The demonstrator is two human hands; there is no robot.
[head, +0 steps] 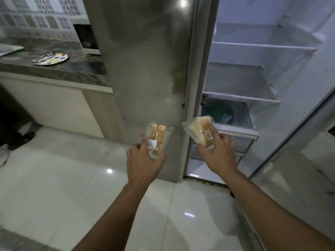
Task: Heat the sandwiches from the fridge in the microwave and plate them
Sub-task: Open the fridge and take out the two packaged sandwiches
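The left hand's fingers [143, 137] are curled around the lower end of a wrapped sandwich [157, 136], the index finger stretched up along the pack's left edge and the thumb pressing its right side near the bottom. The clear triangular pack stands up past the fingertips, cut faces of the bread toward the camera, a small white label just beside the knuckles. The left hand [143, 164] holds it in the air in front of the closed stainless fridge door [145, 60].

The right hand's fingers [215, 137] are clamped on a second wrapped sandwich [197, 126], lying over the pack's right side and its labelled face; the thumb is hidden behind the pack. This pack tilts up and to the left of the fingers, its pale bread side showing. The right hand [220, 156] holds it just outside the open fridge compartment [253, 51], level with the lowest drawer.

The two packs are near each other but apart, on either side of the door edge. Inside the fridge, white shelves [262, 47] are visible, with a dark green item [219, 113] in the bottom section. Well off to the left, a patterned plate [59, 59] carrying cutlery [44, 57] sits on the dark stone counter [78, 69], with a microwave [87, 39] partly hidden behind the fridge. A glossy white tiled floor [63, 178] lies below both forearms.
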